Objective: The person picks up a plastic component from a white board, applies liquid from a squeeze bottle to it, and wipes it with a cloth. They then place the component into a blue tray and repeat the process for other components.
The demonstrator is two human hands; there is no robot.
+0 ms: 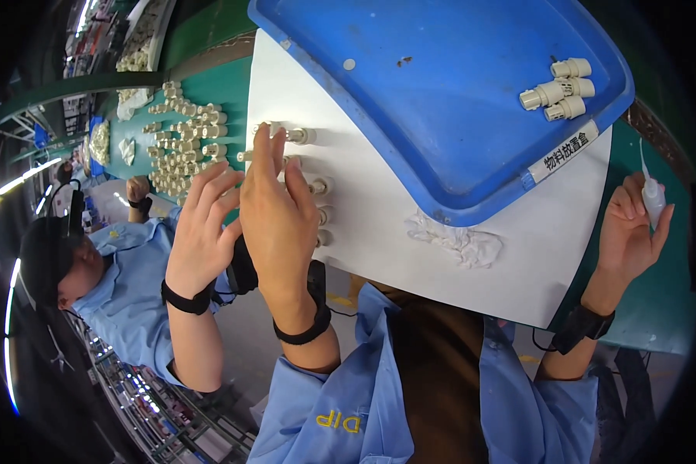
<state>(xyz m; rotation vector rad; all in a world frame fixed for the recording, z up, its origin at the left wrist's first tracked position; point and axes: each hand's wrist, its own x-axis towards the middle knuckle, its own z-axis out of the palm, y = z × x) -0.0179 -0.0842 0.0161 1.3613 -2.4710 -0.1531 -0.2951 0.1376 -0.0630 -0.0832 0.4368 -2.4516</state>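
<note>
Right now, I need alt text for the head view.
The person's left hand is over cream fittings on a white sheet, its grip unclear, with a co-worker's hand close by on its left. The right hand, far right, holds a small white bottle. Ahead, a blue tray holds a few more fittings.
</note>
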